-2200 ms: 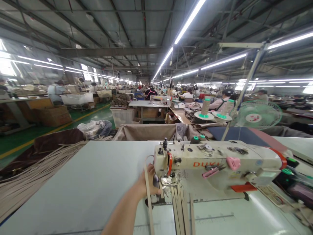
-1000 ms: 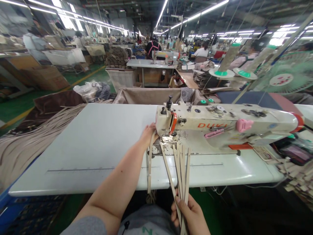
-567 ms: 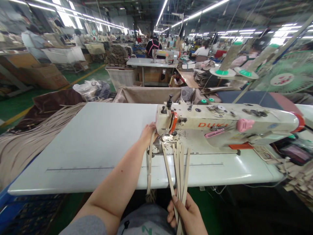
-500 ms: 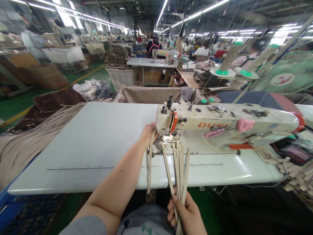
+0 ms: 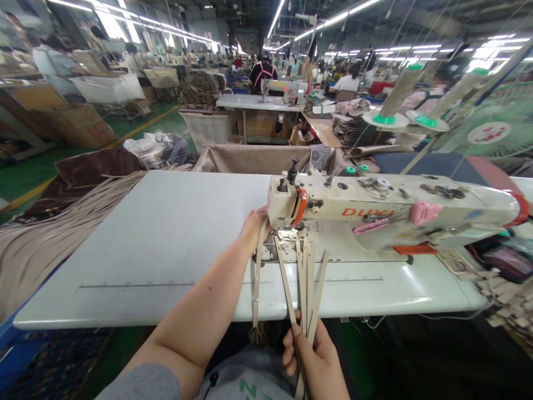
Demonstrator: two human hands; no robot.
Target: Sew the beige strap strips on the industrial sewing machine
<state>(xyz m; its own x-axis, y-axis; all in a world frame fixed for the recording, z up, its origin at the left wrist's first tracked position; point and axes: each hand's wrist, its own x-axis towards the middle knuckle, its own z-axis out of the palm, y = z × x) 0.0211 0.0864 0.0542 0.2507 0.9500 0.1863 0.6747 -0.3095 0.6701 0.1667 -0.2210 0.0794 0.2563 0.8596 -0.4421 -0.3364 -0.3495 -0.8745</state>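
Head view: room is a long sewing hall, strip lights overhead, people seated at other stations, green floor (image 5: 158,125). White worktop (image 5: 166,222) spans the front, ruler scale (image 5: 145,286) printed near its front edge. A heap of long strips (image 5: 70,228) lies beside its left end.

Sewing machine (image 5: 333,197) sits on the worktop. Left hand (image 5: 253,226) is placed beside its head; fingertips partly hidden, so what is gripped there can't be told. A separate strip (image 5: 257,278) hangs over that hand and past the front edge.

Pale strips (image 5: 310,272) are fanned from the needle area to the right hand (image 5: 320,361), whose grip is closed on them, thumb on top, just off the front edge. Judgement: strips best held flat and untwisted, light even tension, no tugging. Leftmost one is best lined up square to the presser foot (image 5: 287,235), fingertips clear of the needle.
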